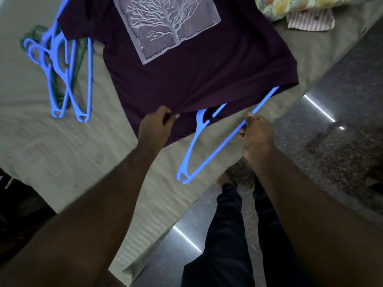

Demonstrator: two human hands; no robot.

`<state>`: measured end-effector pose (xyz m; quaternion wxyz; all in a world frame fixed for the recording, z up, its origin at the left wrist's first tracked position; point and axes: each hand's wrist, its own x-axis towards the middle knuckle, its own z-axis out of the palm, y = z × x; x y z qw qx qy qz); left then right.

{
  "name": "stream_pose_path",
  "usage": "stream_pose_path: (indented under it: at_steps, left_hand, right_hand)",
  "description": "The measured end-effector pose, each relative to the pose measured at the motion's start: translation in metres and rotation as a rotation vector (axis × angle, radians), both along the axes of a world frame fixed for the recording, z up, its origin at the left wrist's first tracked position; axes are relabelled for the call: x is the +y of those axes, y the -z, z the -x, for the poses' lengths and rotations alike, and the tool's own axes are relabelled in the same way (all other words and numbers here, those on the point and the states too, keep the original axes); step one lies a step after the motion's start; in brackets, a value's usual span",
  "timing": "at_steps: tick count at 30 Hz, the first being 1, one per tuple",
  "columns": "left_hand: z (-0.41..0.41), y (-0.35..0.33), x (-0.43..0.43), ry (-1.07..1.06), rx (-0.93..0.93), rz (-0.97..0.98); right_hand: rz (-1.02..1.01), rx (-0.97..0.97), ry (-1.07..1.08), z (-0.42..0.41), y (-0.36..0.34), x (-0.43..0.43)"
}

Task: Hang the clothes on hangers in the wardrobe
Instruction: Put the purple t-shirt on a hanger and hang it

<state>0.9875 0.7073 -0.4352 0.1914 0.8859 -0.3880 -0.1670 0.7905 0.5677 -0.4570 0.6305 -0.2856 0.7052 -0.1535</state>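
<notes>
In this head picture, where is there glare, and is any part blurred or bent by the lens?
Head view: bright glare streaks lie on the polished floor; the bed sheet looks smeared by blur at the left; the wide lens curves its edge; the purple T-shirt and blue hanger are dimly lit but fairly sharp.

T-shirt (186, 83): matt purple cloth | hanger (209, 152): smooth blue plastic | floor (342, 112): glossy speckled stone
</notes>
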Motion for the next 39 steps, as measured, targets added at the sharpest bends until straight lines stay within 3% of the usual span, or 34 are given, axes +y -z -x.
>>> stream_pose_path:
  at_steps: [4, 10, 16, 19, 25, 29, 34, 39]
  left_hand:
    - [-0.006, -0.002, 0.004, 0.016, -0.019, -0.137]
    - [-0.015, 0.006, 0.035, -0.261, -0.068, -0.158]
    - [-0.003, 0.007, 0.063, -0.29, -0.055, 0.022]
    - [-0.002, 0.012, 0.069, -0.306, -0.052, 0.065]
    - [0.004, 0.026, 0.077, -0.312, -0.064, -0.067]
    - [0.009, 0.038, 0.089, -0.391, -0.077, -0.197]
    - [0.02, 0.039, 0.089, -0.496, -0.037, -0.185]
    - [0.028, 0.035, 0.089, -0.53, 0.01, -0.188]
  right_hand:
    - [-0.025, -0.079, 0.098, -0.018, -0.004, -0.005]
    - [-0.127, -0.171, 0.192, -0.031, -0.006, -0.011]
    - [-0.187, -0.273, 0.257, -0.051, -0.025, -0.02]
    - [-0.151, -0.229, 0.039, -0.047, -0.022, -0.022]
    - [0.378, 0.285, -0.558, -0.003, -0.009, -0.044]
    - [0.761, 0.478, -0.59, 0.027, -0.008, -0.081]
    - [0.761, 0.493, -0.856, 0.04, 0.001, -0.127]
    - [0.826, 0.429, -0.769, 0.042, 0.004, -0.144]
